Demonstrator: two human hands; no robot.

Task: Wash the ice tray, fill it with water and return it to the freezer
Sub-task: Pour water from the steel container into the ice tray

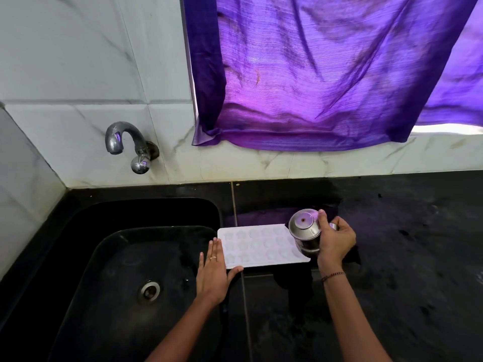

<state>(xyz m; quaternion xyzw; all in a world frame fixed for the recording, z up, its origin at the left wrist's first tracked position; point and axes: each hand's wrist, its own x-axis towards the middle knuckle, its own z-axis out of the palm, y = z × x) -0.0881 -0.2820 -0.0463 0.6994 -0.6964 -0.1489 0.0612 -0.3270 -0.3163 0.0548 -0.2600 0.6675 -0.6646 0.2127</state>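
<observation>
We judge this the filling step: our left hand (213, 273) lies flat against the tray (256, 244), centre frame, and our right hand (334, 241) grips a tilted pot (304, 231) above. Next, pour evenly.

One wide-angle head-worn view looks forward and steeply down from over the near edge of the dark surface (407, 231), close enough that the left hand (213, 273) and right hand (335, 241) sit low at centre, with the sink (130, 205) at the left end and the tiled wall (78, 61) along the far edge.
</observation>
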